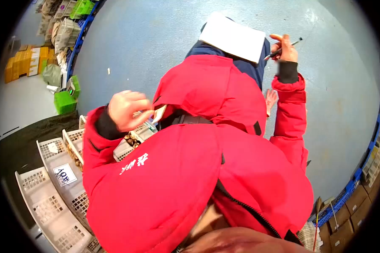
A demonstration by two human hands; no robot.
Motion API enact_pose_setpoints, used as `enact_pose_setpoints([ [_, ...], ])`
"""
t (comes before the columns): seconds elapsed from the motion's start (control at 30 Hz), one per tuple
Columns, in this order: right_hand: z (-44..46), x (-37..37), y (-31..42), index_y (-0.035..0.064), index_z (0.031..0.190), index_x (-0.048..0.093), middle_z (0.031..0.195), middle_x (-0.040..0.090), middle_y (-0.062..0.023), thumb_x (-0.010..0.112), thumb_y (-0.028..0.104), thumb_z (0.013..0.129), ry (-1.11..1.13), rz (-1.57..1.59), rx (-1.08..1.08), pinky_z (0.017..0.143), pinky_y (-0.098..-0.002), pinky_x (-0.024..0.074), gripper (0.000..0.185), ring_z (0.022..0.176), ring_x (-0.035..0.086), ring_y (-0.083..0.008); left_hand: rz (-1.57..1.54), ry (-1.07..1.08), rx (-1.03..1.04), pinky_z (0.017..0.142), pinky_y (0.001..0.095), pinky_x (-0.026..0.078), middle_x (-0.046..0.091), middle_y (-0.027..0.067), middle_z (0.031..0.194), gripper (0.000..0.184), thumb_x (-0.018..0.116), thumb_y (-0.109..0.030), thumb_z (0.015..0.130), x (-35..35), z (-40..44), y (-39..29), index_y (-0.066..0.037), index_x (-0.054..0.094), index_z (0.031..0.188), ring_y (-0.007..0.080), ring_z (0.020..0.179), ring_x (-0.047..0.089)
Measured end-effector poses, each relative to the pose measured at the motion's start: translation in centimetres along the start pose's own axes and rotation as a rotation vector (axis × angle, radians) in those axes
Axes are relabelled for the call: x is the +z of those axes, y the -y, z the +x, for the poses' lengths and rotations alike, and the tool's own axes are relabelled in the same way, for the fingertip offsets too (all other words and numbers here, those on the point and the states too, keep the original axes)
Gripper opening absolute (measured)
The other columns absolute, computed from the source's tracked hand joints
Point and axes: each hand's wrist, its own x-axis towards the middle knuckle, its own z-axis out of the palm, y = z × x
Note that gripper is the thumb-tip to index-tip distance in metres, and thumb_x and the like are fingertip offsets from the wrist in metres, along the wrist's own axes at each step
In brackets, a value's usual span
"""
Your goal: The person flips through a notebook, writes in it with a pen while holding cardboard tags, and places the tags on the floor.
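A white pad lies across the seated person's knees, on the dark blue trousers, tilted a little and with its pale face up. A pen is just beside the pad's right edge, held by the right hand, whose fingers are bent around the pen's body; one end points towards the pad, the other up and away from it. The left hand is well apart from the pad, near the waist, with its fingers curled and its thumb stretched out towards a small pale slip. The slip sits at the thumb's tip, by the hem of the red jacket; blur hides whether the hand pinches it.

Below and behind the left arm stand white crates, one bearing a handwritten label. Brown pieces show in a crate just under the left hand. Farther off on the left are a green box, a plastic bag and yellow boxes. The blue floor spreads beyond the knees, and brown cartons stand at the far right.
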Motion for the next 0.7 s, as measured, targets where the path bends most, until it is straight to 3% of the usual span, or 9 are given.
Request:
enact_pose_setpoints([
  [0.13, -0.3, -0.1, 0.4, 0.0009, 0.103, 0.065, 0.060, 0.054, 0.0014, 0.042, 0.057, 0.091, -0.007, -0.046, -0.021, 0.041, -0.0207, 0.0336, 0.062, 0.045, 0.043, -0.0051, 0.112, -0.130, -0.026, 0.054, 0.0349, 0.043, 0.050, 0.0071, 0.066, 0.039, 0.075, -0.038, 0.065, 2.7, 1.0, -3.0, -0.009, 0.051, 0.076, 0.0257, 0.059, 0.054],
  [0.2, -0.6, 0.2, 0.7, -0.0005, 0.104, 0.063, 0.062, 0.053, 0.0011, 0.043, 0.055, 0.092, 0.018, -0.034, -0.009, 0.044, -0.0205, 0.0342, 0.060, 0.048, 0.043, -0.0054, 0.190, -0.185, -0.136, 0.054, 0.0356, 0.043, 0.051, 0.0080, 0.067, 0.032, 0.074, -0.030, 0.067, 3.8, 1.0, -3.6, -0.009, 0.052, 0.076, 0.0267, 0.059, 0.055],
  [0.23, -0.7, 0.7, 0.6, -0.0005, 0.111, 0.061, 0.062, 0.052, 0.0002, 0.038, 0.060, 0.091, -0.003, -0.038, -0.008, 0.044, -0.0214, 0.0344, 0.068, 0.048, 0.042, -0.0059, 0.233, -0.211, -0.188, 0.053, 0.0360, 0.044, 0.052, 0.0084, 0.067, 0.029, 0.074, -0.026, 0.068, 4.0, 0.9, -3.7, -0.009, 0.052, 0.076, 0.0272, 0.060, 0.055],
  [0.37, -0.3, 0.3, 0.5, -0.0003, 0.110, 0.061, 0.062, 0.052, -0.0002, 0.037, 0.060, 0.091, 0.000, -0.045, -0.035, 0.042, -0.0215, 0.0346, 0.068, 0.047, 0.043, -0.0060, 0.215, -0.073, -0.125, 0.052, 0.0376, 0.044, 0.052, 0.0096, 0.071, 0.016, 0.067, -0.014, 0.075, 2.2, -1.0, -2.9, -0.007, 0.053, 0.079, 0.0295, 0.058, 0.054],
  [0.43, -0.2, 0.0, 0.1, 0.0008, 0.110, 0.062, 0.062, 0.053, -0.0002, 0.037, 0.060, 0.091, -0.019, -0.026, -0.031, 0.042, -0.0218, 0.0345, 0.067, 0.046, 0.043, -0.0064, 0.112, 0.036, -0.107, 0.049, 0.0376, 0.042, 0.051, 0.0099, 0.065, 0.014, 0.065, -0.012, 0.078, -2.0, -1.9, -3.2, -0.006, 0.052, 0.077, 0.0296, 0.058, 0.056],
  [0.5, -0.1, -0.3, 0.1, 0.0016, 0.109, 0.063, 0.061, 0.053, -0.0002, 0.038, 0.060, 0.091, -0.035, 0.010, -0.048, 0.042, -0.0216, 0.0346, 0.066, 0.046, 0.043, -0.0067, -0.254, -0.036, -0.089, 0.050, 0.0351, 0.043, 0.055, 0.0107, 0.065, 0.012, 0.067, -0.008, 0.076, -4.9, -3.3, -2.4, -0.006, 0.056, 0.073, 0.0292, 0.060, 0.058],
  [0.6, -0.2, -0.4, -0.1, 0.0015, 0.108, 0.063, 0.062, 0.053, -0.0008, 0.037, 0.059, 0.092, -0.054, 0.029, -0.039, 0.042, -0.0221, 0.0348, 0.065, 0.046, 0.043, -0.0070, -0.118, -0.140, -0.176, 0.053, 0.0317, 0.045, 0.059, 0.0119, 0.067, 0.013, 0.071, -0.009, 0.072, -2.5, -1.6, -0.9, -0.003, 0.060, 0.073, 0.0270, 0.059, 0.060],
  [0.7, -1.1, 0.1, 1.4, -0.0037, 0.102, 0.062, 0.062, 0.052, -0.0003, 0.044, 0.048, 0.094, -0.053, 0.082, -0.044, 0.050, -0.0213, 0.0341, 0.056, 0.053, 0.044, -0.0069, -0.100, 0.057, -0.184, 0.051, 0.0347, 0.044, 0.057, 0.0097, 0.065, 0.026, 0.074, -0.022, 0.069, -0.4, 0.0, -3.2, -0.006, 0.054, 0.074, 0.0289, 0.058, 0.057],
])
